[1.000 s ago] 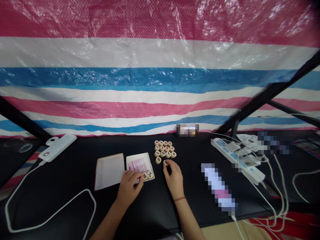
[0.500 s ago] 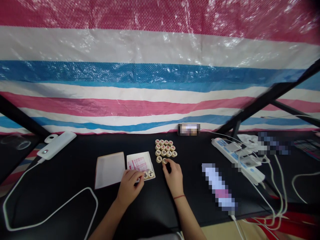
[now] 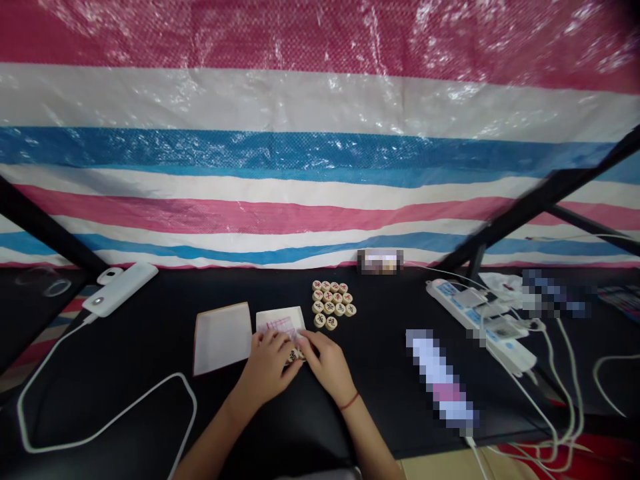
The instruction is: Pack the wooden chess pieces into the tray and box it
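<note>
Several round wooden chess pieces (image 3: 333,306) lie in neat rows on the black table (image 3: 150,347). A small white box (image 3: 280,323) with a pink grid sheet inside sits left of them, its lid (image 3: 223,337) beside it. My left hand (image 3: 267,367) rests on the box's near edge, fingers curled. My right hand (image 3: 325,363) has its fingers bent over the box's right corner, where a piece (image 3: 294,356) shows between both hands. I cannot make out whether either hand grips it.
A white power bank (image 3: 120,288) with a looping white cable (image 3: 100,427) lies at left. A power strip (image 3: 480,320) with plugs and cables sits at right. A striped plastic sheet (image 3: 320,167) hangs behind. Black frame bars cross both sides.
My right hand left the piece it touched at the rows' near edge and moved left to the box corner. My left hand stayed on the box.
</note>
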Available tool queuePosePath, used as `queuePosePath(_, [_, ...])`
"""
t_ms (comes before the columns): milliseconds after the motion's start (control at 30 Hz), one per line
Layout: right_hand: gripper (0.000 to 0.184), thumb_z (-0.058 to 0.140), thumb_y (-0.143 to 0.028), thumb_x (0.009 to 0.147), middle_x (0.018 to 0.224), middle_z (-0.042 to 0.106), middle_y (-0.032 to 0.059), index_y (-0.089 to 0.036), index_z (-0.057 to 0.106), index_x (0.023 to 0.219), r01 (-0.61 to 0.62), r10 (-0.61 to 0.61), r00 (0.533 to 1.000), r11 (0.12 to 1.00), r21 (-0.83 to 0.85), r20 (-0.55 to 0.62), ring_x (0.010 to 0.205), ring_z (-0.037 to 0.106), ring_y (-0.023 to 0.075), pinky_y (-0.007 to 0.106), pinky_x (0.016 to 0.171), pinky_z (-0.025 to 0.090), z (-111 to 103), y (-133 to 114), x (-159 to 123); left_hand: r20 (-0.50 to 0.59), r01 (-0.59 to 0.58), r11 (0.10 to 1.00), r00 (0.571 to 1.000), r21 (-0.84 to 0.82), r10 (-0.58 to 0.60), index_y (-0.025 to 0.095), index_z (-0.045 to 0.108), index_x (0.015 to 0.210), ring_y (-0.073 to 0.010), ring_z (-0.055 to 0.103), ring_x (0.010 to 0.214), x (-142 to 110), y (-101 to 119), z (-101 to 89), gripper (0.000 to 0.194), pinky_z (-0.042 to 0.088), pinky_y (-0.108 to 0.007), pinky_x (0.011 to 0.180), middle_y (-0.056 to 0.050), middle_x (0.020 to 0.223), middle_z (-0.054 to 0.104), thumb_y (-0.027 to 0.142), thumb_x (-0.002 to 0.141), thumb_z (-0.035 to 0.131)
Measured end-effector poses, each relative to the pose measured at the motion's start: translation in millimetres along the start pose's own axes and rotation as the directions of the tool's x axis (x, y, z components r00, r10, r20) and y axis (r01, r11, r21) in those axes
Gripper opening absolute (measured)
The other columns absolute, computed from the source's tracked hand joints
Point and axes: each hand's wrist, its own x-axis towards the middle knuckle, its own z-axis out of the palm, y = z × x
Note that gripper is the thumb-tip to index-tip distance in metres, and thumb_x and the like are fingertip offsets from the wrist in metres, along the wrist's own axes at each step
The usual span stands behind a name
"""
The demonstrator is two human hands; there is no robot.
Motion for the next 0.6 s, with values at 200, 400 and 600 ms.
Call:
queuePosePath(200, [0.031, 0.044, -0.036, 0.097, 0.086, 0.068, 0.0057, -0.02, 0.067, 0.111, -0.004, 0.005, 1.0, 1.0, -0.021, 0.013, 0.081, 0.065, 0.0183, 0.028, 0.079, 0.048, 6, 2, -2, 0.099, -0.019, 0.998, 0.995, -0.062, 0.025, 0.022, 0.061, 0.104, -0.0253, 0.057, 0.101, -1, 0, -5.3, 0.018, 0.031, -0.047, 0.094, -0.005, 0.106, 0.067, 0.029, 0.088, 0.057])
queuePosePath(400, [0.031, 0.044, -0.035, 0.097, 0.084, 0.066, 0.0048, -0.02, 0.069, 0.109, -0.019, 0.021, 1.0, 0.988, 0.156, -0.012, 0.076, 0.063, 0.0162, 0.026, 0.073, 0.048, -3, 3, -3, 0.111, -0.029, 0.991, 0.993, -0.128, 0.043, 0.026, 0.061, 0.105, -0.02, 0.061, 0.096, 1, -1, -9.0, 0.019, 0.026, -0.048, 0.101, -0.001, 0.106, 0.065, 0.021, 0.088, 0.054])
queuePosePath(600, [0.023, 0.051, -0.029, 0.093, 0.08, 0.063, 0.0034, -0.02, 0.069, 0.104, 0.032, 0.003, 0.989, 0.972, 0.233, -0.149, 0.068, 0.058, 0.0145, 0.026, 0.063, 0.048, -16, -2, -5, 0.061, -0.021, 0.983, 0.998, -0.184, 0.033, 0.025, 0.063, 0.102, -0.0201, 0.06, 0.098, 1, -8, -14.9, 0.018, 0.033, -0.043, 0.096, -0.003, 0.105, 0.066, 0.02, 0.087, 0.054])
